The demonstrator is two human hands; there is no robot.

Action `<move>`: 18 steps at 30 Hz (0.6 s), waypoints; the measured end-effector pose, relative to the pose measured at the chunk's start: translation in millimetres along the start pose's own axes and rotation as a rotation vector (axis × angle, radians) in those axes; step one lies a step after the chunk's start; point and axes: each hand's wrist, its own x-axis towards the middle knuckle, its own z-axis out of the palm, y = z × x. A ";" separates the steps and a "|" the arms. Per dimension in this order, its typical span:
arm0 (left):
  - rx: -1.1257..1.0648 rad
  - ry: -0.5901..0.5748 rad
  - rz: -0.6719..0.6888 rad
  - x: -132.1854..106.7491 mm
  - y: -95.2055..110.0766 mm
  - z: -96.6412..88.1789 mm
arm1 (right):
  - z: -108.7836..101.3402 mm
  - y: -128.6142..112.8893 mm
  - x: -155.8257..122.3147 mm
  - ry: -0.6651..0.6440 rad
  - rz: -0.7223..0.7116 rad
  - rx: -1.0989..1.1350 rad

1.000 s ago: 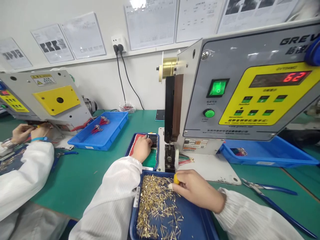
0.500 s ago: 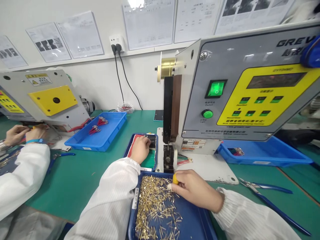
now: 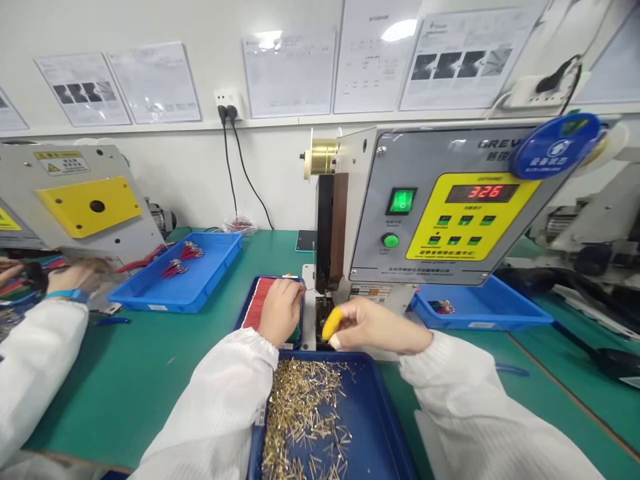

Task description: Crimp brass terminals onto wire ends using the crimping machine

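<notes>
My left hand [image 3: 281, 311] is closed in a pinch, with a thin wire [image 3: 311, 289] poking out from the fingertips toward the machine. Under this hand lies a small blue tray [image 3: 243, 308] of red wires [image 3: 258, 301] and green ones, partly hidden. My right hand [image 3: 373, 327], a yellow finger cot [image 3: 332, 324] on one finger, is pinched in front of the machine's press head [image 3: 324, 310]. Whatever sits between its fingertips is too small to make out. Below both hands, a dark blue tray [image 3: 373, 413] holds many loose brass-coloured pins [image 3: 305, 407].
The grey terminal machine [image 3: 373, 220] stands right of centre, its display [image 3: 483, 193] lit. Blue bins stand left [image 3: 205, 280] and right [image 3: 480, 310], with wire bundles inside. At far left, a co-worker's hand [image 3: 73, 277] works at another machine [image 3: 90, 193].
My left hand has come from the wire tray toward the press head, a wire in its fingers. My right hand has risen from the pins to the press head. The view has shifted.
</notes>
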 end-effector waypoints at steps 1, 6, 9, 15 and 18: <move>-0.010 0.011 0.014 -0.2 2.3 -0.5 | -4.7 -4.1 1.1 -0.007 -0.002 0.030; -0.024 0.041 0.050 -0.7 9.6 -2.1 | -15.3 10.5 8.4 0.151 0.017 0.296; -0.020 0.056 0.053 -0.8 11.2 -1.9 | -14.7 26.5 15.3 0.281 -0.035 0.391; -0.019 0.049 0.058 -0.4 14.7 -2.0 | -8.0 35.6 27.1 0.488 -0.140 0.357; -0.030 0.051 0.051 -0.6 16.0 -2.4 | -4.8 37.2 29.6 0.572 -0.164 0.258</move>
